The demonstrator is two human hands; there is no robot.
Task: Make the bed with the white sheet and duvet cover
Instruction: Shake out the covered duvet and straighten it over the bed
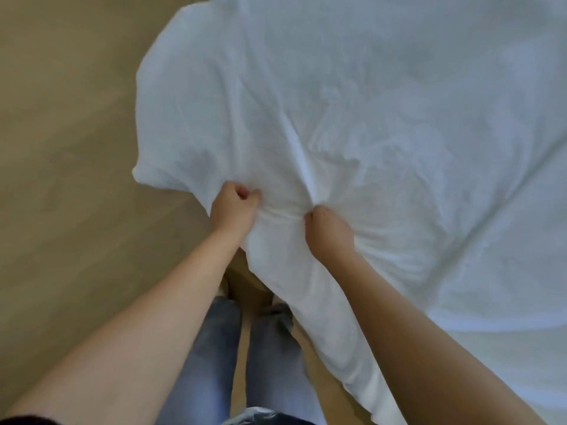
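A wide white duvet cover (383,118) fills the upper right of the head view, spread over the bed and hanging off its near corner. My left hand (234,207) grips a bunch of the cloth near its left edge, fingers curled tight. My right hand (329,231) grips the cloth a short way to the right, knuckles up. Creases fan out from both fists. The bed and any sheet beneath are hidden under the white cloth.
Tan wooden floor (67,148) lies to the left and below. My legs in grey-blue jeans (214,348) stand close to the bed corner, with the cloth hanging beside my right leg.
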